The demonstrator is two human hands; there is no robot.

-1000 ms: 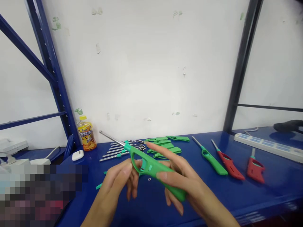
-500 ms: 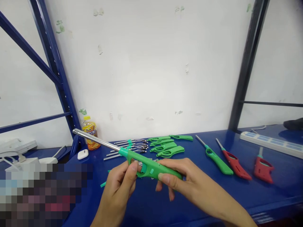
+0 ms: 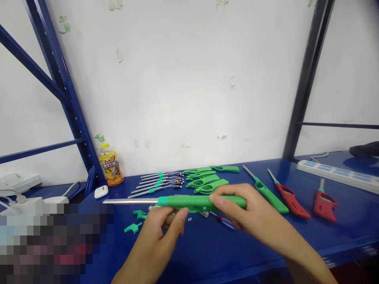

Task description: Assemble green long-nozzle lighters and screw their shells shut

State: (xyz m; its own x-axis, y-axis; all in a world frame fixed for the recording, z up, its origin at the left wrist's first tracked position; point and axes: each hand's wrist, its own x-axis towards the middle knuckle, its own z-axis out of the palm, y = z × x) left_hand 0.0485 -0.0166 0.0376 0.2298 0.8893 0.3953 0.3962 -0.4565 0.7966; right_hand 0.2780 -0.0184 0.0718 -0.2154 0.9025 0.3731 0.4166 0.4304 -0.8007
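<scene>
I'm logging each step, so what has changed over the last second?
The held lighter has swung from tilted, tube end up, to nearly level, and rolled so its narrow edge faces the camera. The right hand still grips its handle; the left hand stays near the trigger opening. The red lighters and bottle stayed put.

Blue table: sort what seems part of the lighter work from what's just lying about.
Likely belongs: green lighter in the right hand, green casings, wired metal tubes, teal trigger-like pieces, perhaps the three lighters at right.
Apparently just lying about: drink bottle, white case, power strip.
</scene>
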